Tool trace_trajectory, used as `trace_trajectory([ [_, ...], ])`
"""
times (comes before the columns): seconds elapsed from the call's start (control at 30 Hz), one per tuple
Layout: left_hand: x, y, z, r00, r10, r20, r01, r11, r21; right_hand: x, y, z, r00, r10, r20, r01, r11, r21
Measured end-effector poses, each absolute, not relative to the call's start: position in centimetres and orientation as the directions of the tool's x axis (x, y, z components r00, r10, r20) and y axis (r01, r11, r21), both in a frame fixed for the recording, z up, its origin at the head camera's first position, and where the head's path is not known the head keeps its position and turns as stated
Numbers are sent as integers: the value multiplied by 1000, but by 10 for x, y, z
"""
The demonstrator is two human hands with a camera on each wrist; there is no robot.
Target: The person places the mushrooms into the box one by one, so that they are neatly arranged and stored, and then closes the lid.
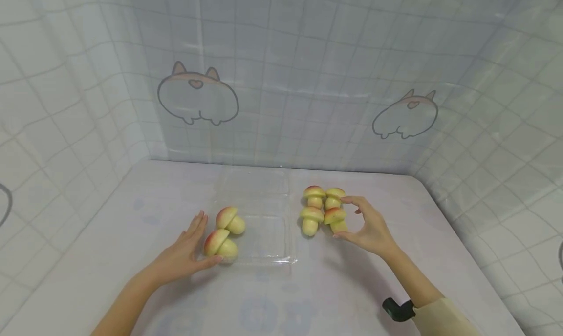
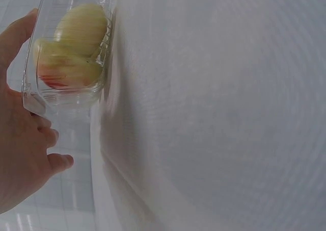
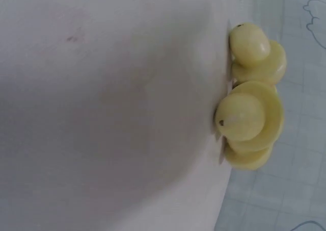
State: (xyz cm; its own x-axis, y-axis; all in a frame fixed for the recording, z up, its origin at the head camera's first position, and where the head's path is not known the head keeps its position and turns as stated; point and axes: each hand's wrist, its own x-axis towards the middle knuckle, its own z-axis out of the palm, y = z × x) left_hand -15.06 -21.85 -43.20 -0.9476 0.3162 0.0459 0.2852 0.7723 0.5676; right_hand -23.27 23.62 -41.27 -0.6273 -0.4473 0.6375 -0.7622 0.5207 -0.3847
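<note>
Two toy mushrooms [image 1: 228,250], yellow with reddish caps, lie tilted in the left part of a clear plastic box [image 1: 268,236]. My left hand [image 1: 189,253] rests at the box's left side, fingers stretched along it and thumb at the near edge. The left wrist view shows this hand [image 2: 23,134] beside the clear wall. To the right of the box, several more toy mushrooms [image 1: 310,221] stand in a tight cluster. Around the near right mushroom [image 1: 337,223] of that cluster, my right hand [image 1: 371,228] spreads thumb and forefinger. No right-hand fingers show in the right wrist view.
The box's transparent lid [image 1: 255,180] lies folded back toward the rear wall. A pale cloth covers the table [image 1: 272,302], and tile-patterned sheets [image 1: 303,82] hang at the back and sides. A black strap piece [image 1: 398,310] sticks out at the right wrist.
</note>
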Motion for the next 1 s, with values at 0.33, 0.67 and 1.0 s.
trace_trajectory([
  [0.33,-150,-220,-432,-948,314,43,281,767,577,-240,239,-427,-658,-455,599,-737,552,-390],
  [0.67,-149,-219,-432,-948,315,47,284,769,573,-246,242,-440,-700,-487,522,-706,581,-404],
  [1.0,-150,-218,-434,-949,311,58,288,772,567,-247,246,-451,-690,-542,481,-705,652,-277],
])
